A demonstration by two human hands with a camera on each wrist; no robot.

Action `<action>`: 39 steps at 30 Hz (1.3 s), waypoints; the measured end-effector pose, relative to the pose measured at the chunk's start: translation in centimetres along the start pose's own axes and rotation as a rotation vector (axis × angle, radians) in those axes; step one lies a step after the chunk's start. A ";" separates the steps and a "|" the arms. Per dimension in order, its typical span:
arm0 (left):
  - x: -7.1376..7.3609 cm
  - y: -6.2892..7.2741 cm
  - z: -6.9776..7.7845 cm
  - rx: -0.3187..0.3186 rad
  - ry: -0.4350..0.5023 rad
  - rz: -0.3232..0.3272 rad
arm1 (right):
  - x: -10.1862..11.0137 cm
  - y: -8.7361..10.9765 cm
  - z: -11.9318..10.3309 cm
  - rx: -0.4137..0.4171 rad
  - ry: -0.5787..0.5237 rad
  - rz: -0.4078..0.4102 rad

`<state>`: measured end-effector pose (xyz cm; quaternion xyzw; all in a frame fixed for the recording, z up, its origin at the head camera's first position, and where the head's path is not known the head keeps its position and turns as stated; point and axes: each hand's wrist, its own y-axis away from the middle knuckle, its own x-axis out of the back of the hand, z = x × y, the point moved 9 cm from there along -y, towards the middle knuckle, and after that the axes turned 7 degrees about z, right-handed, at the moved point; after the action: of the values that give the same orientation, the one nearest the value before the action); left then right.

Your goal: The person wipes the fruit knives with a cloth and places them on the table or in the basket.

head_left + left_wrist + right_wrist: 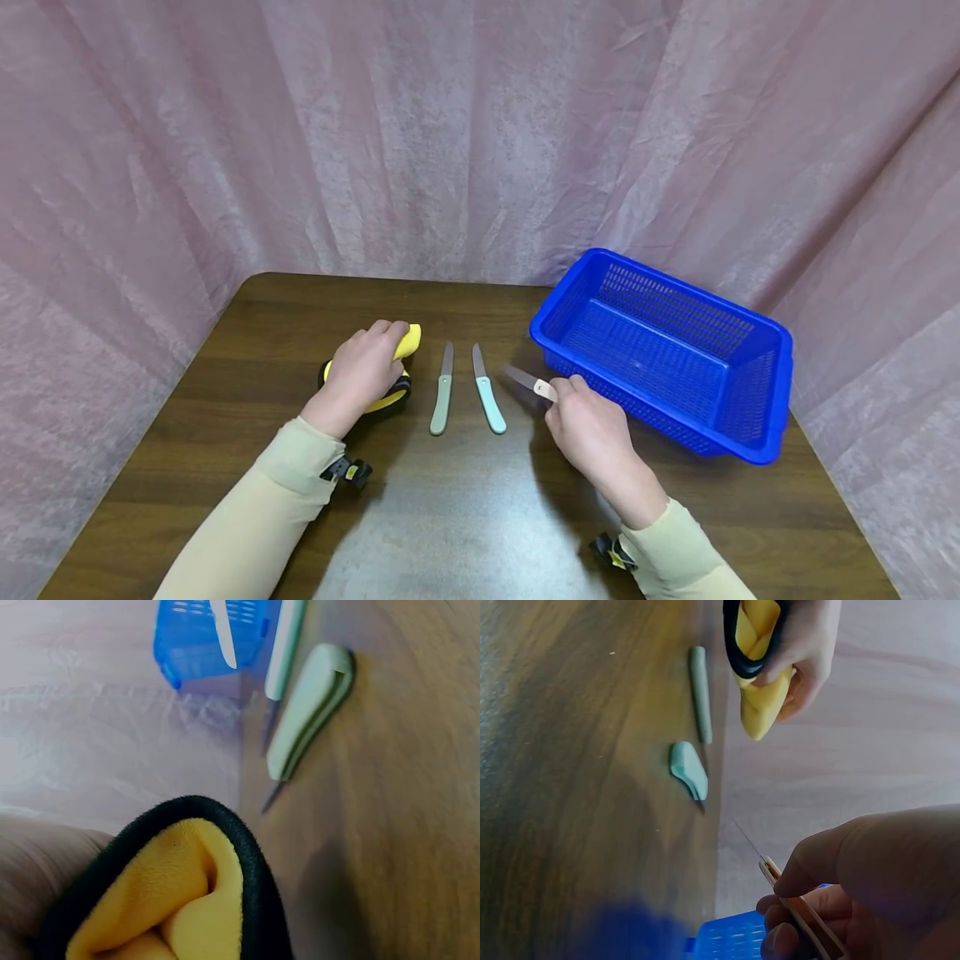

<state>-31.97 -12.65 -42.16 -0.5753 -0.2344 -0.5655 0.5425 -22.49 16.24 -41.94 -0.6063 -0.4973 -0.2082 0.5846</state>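
One wooden table [465,483] bearing a blue basket [645,342]

The basket stands on the right. The left hand [362,371] grips a yellow, black-edged cloth [409,341]; the right hand [591,423] pinches a cream-handled knife [543,389] just left of the basket. Between the hands, a green knife [442,405] and a turquoise knife [490,406] lie side by side, apart.

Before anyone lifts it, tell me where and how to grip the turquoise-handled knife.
The turquoise-handled knife is probably best pinched across its slim handle, coming from the near side: the handle points that way, while the bare blade points away.
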 end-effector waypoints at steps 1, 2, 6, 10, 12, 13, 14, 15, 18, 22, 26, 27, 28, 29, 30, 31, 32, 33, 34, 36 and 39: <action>0.3 0.0 0.1 -0.003 0.004 0.019 | 0.3 -0.1 -0.1 -0.005 0.000 -0.003; 0.6 0.0 0.2 -0.004 0.009 0.034 | 1.0 -0.3 -0.6 -0.016 -0.005 -0.014; 1.8 0.0 0.9 -0.012 0.032 0.080 | 1.8 -0.5 -0.8 -0.044 -0.005 -0.026; 2.9 0.1 1.9 -0.024 0.066 0.106 | 2.3 -0.9 -1.0 -0.060 -0.027 -0.022; 3.4 0.2 2.6 -0.037 0.082 0.117 | 2.4 -1.0 -0.8 -0.051 -0.035 0.005; 3.6 0.2 3.0 -0.043 0.090 0.122 | 2.5 -1.1 -0.7 -0.051 -0.039 0.009; 3.9 0.2 3.4 -0.050 0.098 0.124 | 2.6 -1.2 -0.7 -0.054 -0.041 0.010; 4.1 0.2 3.7 -0.057 0.105 0.129 | 2.8 -1.3 -0.7 -0.054 -0.044 0.013; 4.7 0.2 4.8 -0.071 0.121 0.133 | 3.3 -1.6 -0.8 -0.060 -0.051 0.017; 5.5 0.0 6.2 -0.081 0.136 0.140 | 4.1 -2.1 -1.1 -0.064 -0.056 0.021; 6.5 -0.3 7.6 -0.099 0.147 0.161 | 4.5 -2.5 -1.3 -0.057 -0.063 0.034; 6.7 -0.3 7.9 -0.106 0.149 0.167 | 4.5 -2.6 -1.3 -0.056 -0.065 0.035; 6.9 -0.4 8.2 -0.113 0.148 0.172 | 4.6 -2.6 -1.4 -0.053 -0.066 0.036; 7.1 -0.3 8.6 -0.121 0.148 0.177 | 4.6 -2.7 -1.5 -0.051 -0.068 0.036; 7.3 -0.3 8.9 -0.129 0.149 0.181 | 4.7 -2.8 -1.6 -0.050 -0.068 0.036; 7.5 -0.3 9.1 -0.136 0.147 0.186 | 4.8 -2.9 -1.7 -0.050 -0.069 0.035; 7.7 -0.2 9.4 -0.145 0.146 0.193 | 4.9 -2.9 -1.8 -0.048 -0.068 0.035; 7.8 -0.2 9.7 -0.154 0.144 0.200 | 5.0 -3.0 -1.9 -0.048 -0.069 0.035; 8.0 -0.1 9.9 -0.163 0.143 0.207 | 5.1 -3.1 -2.0 -0.048 -0.069 0.037; 8.4 0.0 10.4 -0.182 0.141 0.221 | 5.4 -3.3 -2.3 -0.051 -0.071 0.043; 8.8 0.2 11.0 -0.202 0.140 0.237 | 5.6 -3.7 -2.9 -0.054 -0.075 0.051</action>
<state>-25.21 -5.96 -31.78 -0.6097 -0.0684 -0.5571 0.5596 -22.26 14.95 -34.72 -0.6418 -0.4973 -0.1837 0.5541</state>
